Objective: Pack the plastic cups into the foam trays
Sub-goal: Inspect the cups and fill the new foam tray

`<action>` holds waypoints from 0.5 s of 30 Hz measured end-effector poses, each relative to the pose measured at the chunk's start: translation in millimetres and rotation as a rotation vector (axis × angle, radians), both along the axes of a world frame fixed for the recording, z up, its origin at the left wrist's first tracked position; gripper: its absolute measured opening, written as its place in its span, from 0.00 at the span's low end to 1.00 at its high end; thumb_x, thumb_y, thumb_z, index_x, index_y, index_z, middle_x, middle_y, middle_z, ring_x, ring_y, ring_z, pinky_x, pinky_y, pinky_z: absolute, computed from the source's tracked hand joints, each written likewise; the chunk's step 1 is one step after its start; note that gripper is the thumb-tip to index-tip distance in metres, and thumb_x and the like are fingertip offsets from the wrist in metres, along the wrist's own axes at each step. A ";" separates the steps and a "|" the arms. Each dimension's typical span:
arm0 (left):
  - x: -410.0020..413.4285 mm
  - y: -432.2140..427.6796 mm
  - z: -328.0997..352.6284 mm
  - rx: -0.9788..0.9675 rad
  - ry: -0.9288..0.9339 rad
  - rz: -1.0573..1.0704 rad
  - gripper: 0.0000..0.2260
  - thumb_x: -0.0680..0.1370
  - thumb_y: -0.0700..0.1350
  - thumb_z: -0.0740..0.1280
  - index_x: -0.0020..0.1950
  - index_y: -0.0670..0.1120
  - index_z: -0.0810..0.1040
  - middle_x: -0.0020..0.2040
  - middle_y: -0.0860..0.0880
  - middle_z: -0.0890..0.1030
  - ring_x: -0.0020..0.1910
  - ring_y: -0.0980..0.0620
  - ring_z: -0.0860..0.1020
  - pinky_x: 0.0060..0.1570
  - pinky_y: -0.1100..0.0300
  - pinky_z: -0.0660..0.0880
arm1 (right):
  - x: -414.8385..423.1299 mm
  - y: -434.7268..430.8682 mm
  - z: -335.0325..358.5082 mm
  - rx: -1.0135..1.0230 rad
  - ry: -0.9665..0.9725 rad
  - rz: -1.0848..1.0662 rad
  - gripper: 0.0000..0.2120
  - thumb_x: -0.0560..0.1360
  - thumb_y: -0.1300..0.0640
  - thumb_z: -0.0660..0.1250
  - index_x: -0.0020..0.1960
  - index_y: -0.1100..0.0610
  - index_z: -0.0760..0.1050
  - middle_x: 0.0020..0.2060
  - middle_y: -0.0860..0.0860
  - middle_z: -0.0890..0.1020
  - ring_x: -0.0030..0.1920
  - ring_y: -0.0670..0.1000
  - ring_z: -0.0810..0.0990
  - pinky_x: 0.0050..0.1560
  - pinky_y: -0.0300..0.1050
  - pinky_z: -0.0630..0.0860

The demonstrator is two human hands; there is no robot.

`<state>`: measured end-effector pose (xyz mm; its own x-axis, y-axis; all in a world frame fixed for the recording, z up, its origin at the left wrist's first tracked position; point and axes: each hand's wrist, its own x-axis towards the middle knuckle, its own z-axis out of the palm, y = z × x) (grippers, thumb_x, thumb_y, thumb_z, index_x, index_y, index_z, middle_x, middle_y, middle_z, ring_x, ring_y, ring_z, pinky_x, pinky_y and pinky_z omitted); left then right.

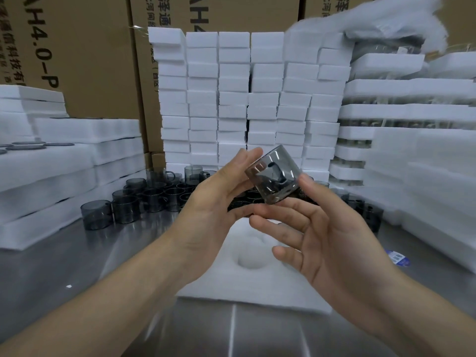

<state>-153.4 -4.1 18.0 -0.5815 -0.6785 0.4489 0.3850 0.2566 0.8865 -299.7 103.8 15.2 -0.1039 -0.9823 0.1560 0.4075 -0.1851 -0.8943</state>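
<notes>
Cup [273, 173] tilted above foam tray [257, 289], pinched by right hand [327, 235] thumb and forefinger, straight left hand [213, 202] fingers [251, 153] steadying it. Risks slipping from so light a hold, missing the pocket [253, 257].

The foam tray [257, 287] lies partly hidden, its surface seemingly blurred.

The person's left hand [213, 202] and right hand [322, 228] were bare, with slender fingers [283, 215] and short nails, and behind the fingers both forearms [116, 284] ran uncovered from the wrists to the lower edge of view.
</notes>
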 end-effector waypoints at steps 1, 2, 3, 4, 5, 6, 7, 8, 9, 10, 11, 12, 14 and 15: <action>1.2 0.1 0.6 -0.015 -0.009 -0.016 0.24 0.80 0.63 0.68 0.72 0.53 0.82 0.71 0.53 0.83 0.72 0.54 0.78 0.71 0.47 0.71 | 0.4 0.9 1.2 0.014 -0.005 0.012 0.35 0.74 0.37 0.72 0.68 0.64 0.78 0.57 0.58 0.88 0.56 0.54 0.89 0.33 0.41 0.83; 2.1 0.1 0.7 -0.036 -0.021 -0.027 0.23 0.79 0.62 0.68 0.71 0.54 0.83 0.70 0.53 0.83 0.73 0.54 0.78 0.73 0.45 0.69 | 0.5 1.5 2.1 0.026 -0.004 0.022 0.36 0.73 0.36 0.70 0.67 0.64 0.78 0.56 0.58 0.88 0.55 0.54 0.89 0.31 0.41 0.82; 2.9 -0.4 0.3 -0.050 -0.029 -0.031 0.23 0.78 0.61 0.69 0.70 0.54 0.84 0.70 0.53 0.83 0.72 0.53 0.78 0.75 0.43 0.68 | 0.3 1.9 2.5 0.034 0.003 0.028 0.36 0.72 0.35 0.69 0.65 0.65 0.79 0.55 0.59 0.88 0.54 0.55 0.89 0.30 0.41 0.82; 3.3 -1.2 -0.5 -0.055 -0.031 -0.027 0.23 0.76 0.61 0.69 0.68 0.54 0.85 0.69 0.52 0.84 0.72 0.52 0.78 0.77 0.41 0.67 | 0.0 2.2 2.7 0.039 0.014 0.032 0.36 0.72 0.34 0.68 0.63 0.65 0.80 0.54 0.59 0.89 0.53 0.55 0.90 0.29 0.41 0.82; 3.6 -2.4 -1.2 -0.053 -0.033 -0.016 0.22 0.76 0.60 0.70 0.67 0.53 0.86 0.68 0.51 0.85 0.72 0.51 0.79 0.78 0.38 0.66 | 0.0 2.0 2.8 0.042 0.027 0.031 0.36 0.72 0.34 0.67 0.62 0.65 0.81 0.53 0.59 0.89 0.52 0.55 0.90 0.28 0.41 0.81; 3.6 -3.8 -1.9 -0.050 -0.040 -0.003 0.22 0.77 0.59 0.71 0.67 0.51 0.86 0.67 0.50 0.85 0.72 0.49 0.79 0.78 0.37 0.65 | 0.2 1.6 2.6 0.042 0.045 0.022 0.36 0.72 0.33 0.67 0.62 0.64 0.81 0.53 0.59 0.89 0.52 0.56 0.90 0.28 0.42 0.81; 3.3 -5.0 -2.1 -0.049 -0.052 0.012 0.21 0.78 0.58 0.72 0.66 0.49 0.86 0.66 0.48 0.85 0.71 0.48 0.79 0.78 0.36 0.64 | 0.4 0.7 2.4 0.038 0.066 -0.001 0.35 0.72 0.33 0.66 0.63 0.62 0.80 0.53 0.59 0.89 0.53 0.56 0.90 0.29 0.42 0.82; 2.7 -6.2 -2.4 -0.050 -0.066 0.029 0.21 0.78 0.57 0.72 0.66 0.48 0.86 0.66 0.48 0.85 0.71 0.47 0.79 0.78 0.36 0.64 | 0.4 -0.2 1.8 0.026 0.084 -0.036 0.35 0.73 0.33 0.66 0.66 0.60 0.79 0.53 0.59 0.89 0.53 0.57 0.89 0.30 0.43 0.82; 2.2 -7.1 -3.0 -0.053 -0.082 0.048 0.21 0.78 0.57 0.72 0.66 0.47 0.86 0.66 0.47 0.86 0.71 0.47 0.80 0.78 0.37 0.65 | 0.5 -0.8 1.1 0.005 0.096 -0.075 0.33 0.73 0.34 0.67 0.68 0.57 0.78 0.53 0.59 0.89 0.54 0.58 0.89 0.32 0.44 0.83; 1.4 -8.3 -3.9 -0.053 -0.097 0.066 0.21 0.78 0.58 0.73 0.66 0.48 0.86 0.65 0.48 0.86 0.71 0.48 0.80 0.78 0.38 0.66 | 0.4 -1.2 0.7 -0.019 0.106 -0.109 0.31 0.74 0.35 0.70 0.69 0.54 0.78 0.53 0.59 0.89 0.54 0.59 0.89 0.35 0.45 0.84; 0.9 -9.0 -4.9 -0.049 -0.111 0.085 0.21 0.77 0.58 0.73 0.65 0.48 0.86 0.65 0.49 0.86 0.70 0.49 0.80 0.76 0.40 0.68 | -0.2 -1.7 -0.5 -0.045 0.120 -0.137 0.30 0.74 0.36 0.74 0.68 0.53 0.78 0.52 0.59 0.89 0.54 0.60 0.89 0.37 0.46 0.84; 0.7 -9.5 -5.9 -0.042 -0.119 0.100 0.22 0.76 0.59 0.74 0.65 0.49 0.86 0.64 0.50 0.87 0.69 0.50 0.81 0.72 0.43 0.71 | -0.6 -2.0 -1.7 -0.068 0.136 -0.160 0.29 0.73 0.39 0.77 0.67 0.53 0.78 0.51 0.59 0.88 0.54 0.61 0.89 0.39 0.47 0.85; 0.4 -10.4 -7.2 -0.035 -0.128 0.119 0.23 0.75 0.61 0.74 0.65 0.50 0.86 0.63 0.51 0.87 0.67 0.52 0.82 0.63 0.49 0.71 | -2.4 -2.7 -4.3 -0.097 0.152 -0.199 0.26 0.70 0.45 0.81 0.64 0.54 0.80 0.47 0.58 0.88 0.52 0.62 0.89 0.40 0.47 0.85; 0.4 -10.9 -7.2 -0.032 -0.131 0.116 0.23 0.75 0.62 0.74 0.65 0.50 0.85 0.63 0.50 0.87 0.66 0.52 0.82 0.61 0.50 0.71 | -3.4 -3.5 -5.2 -0.104 0.153 -0.209 0.25 0.70 0.46 0.82 0.62 0.55 0.81 0.46 0.58 0.88 0.51 0.62 0.89 0.39 0.47 0.84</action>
<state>-153.0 -15.0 10.9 -0.5548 -0.7311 0.3971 0.2332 0.3215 0.9177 -303.1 100.3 10.0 -0.2702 -0.9198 0.2844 0.2120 -0.3450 -0.9144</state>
